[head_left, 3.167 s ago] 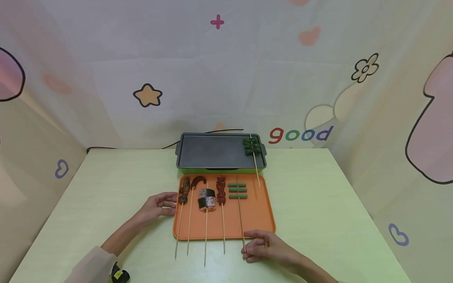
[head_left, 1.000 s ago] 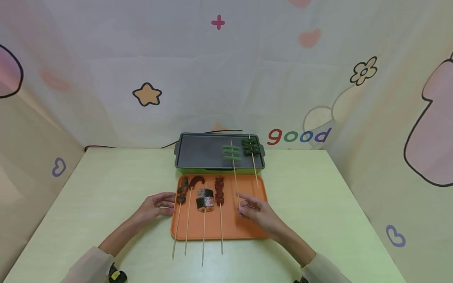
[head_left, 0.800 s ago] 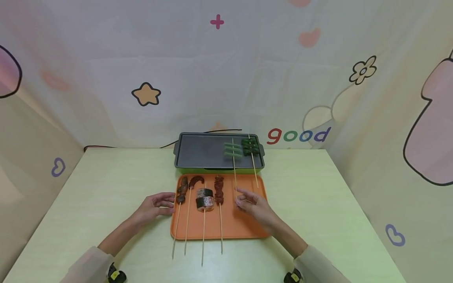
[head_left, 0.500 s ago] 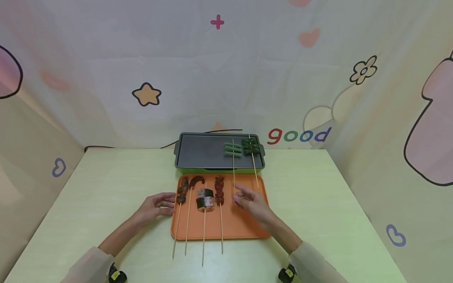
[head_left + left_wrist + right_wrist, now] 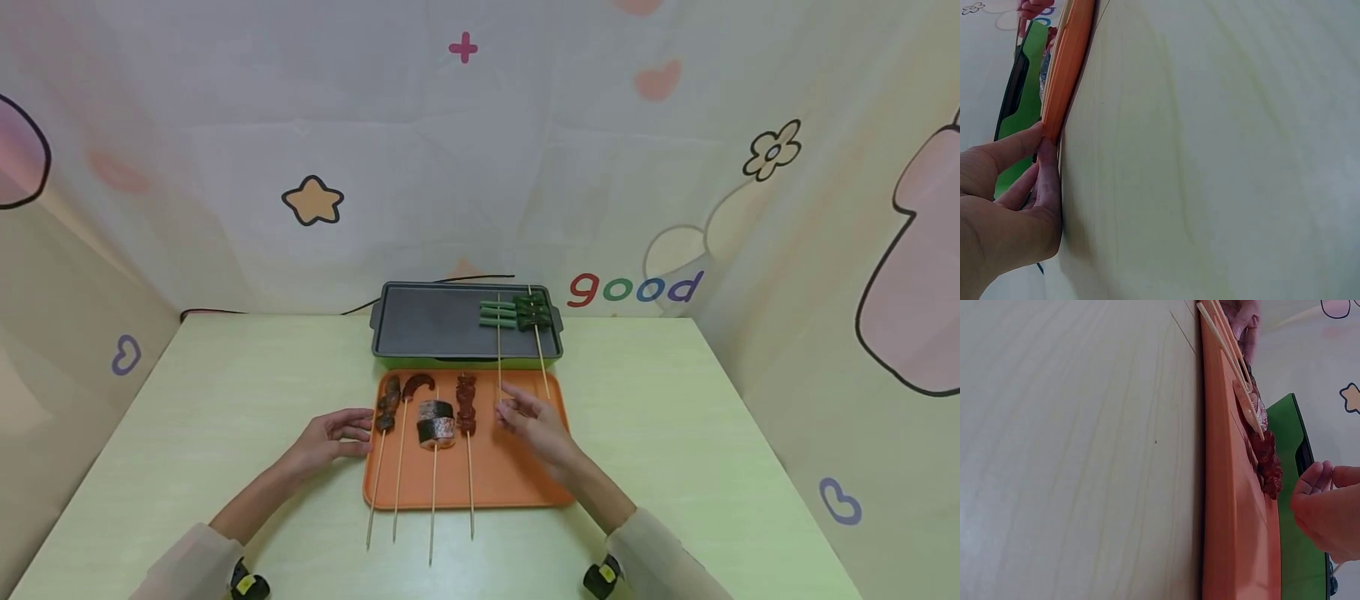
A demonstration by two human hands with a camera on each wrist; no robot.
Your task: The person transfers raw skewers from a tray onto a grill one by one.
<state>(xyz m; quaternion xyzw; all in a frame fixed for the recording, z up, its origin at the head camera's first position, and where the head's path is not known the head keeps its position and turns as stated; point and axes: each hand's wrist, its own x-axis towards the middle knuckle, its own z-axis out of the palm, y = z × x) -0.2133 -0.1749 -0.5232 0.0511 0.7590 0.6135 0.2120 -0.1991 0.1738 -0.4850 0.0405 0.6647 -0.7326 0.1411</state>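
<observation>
My right hand point(image 5: 538, 429) pinches the lower stick of a green vegetable skewer point(image 5: 498, 315), short green pieces threaded crosswise. Its green end lies over the right part of the dark grill plate point(image 5: 431, 321), left of and close to a dark green leafy skewer point(image 5: 532, 311). My left hand point(image 5: 330, 437) rests its fingertips against the left edge of the orange tray point(image 5: 517, 483); the left wrist view shows thumb and index finger touching the rim point(image 5: 1066, 69). On the tray lie a dark brown chunk skewer point(image 5: 388, 404), a curled tentacle skewer point(image 5: 417, 384), a black-and-white wrapped skewer point(image 5: 437, 423) and a red meat skewer point(image 5: 466, 404).
The grill's green base point(image 5: 1291, 519) stands directly behind the tray. Stick ends point(image 5: 432, 542) overhang the tray's front edge onto the pale table point(image 5: 735, 467). A black cable point(image 5: 360, 307) runs behind the grill along the printed curtain point(image 5: 465, 167).
My right hand has lifted the green vegetable skewer from the tray and carried it forward over the grill, lately shifting slightly farther forward. My left hand stays at the tray's edge.
</observation>
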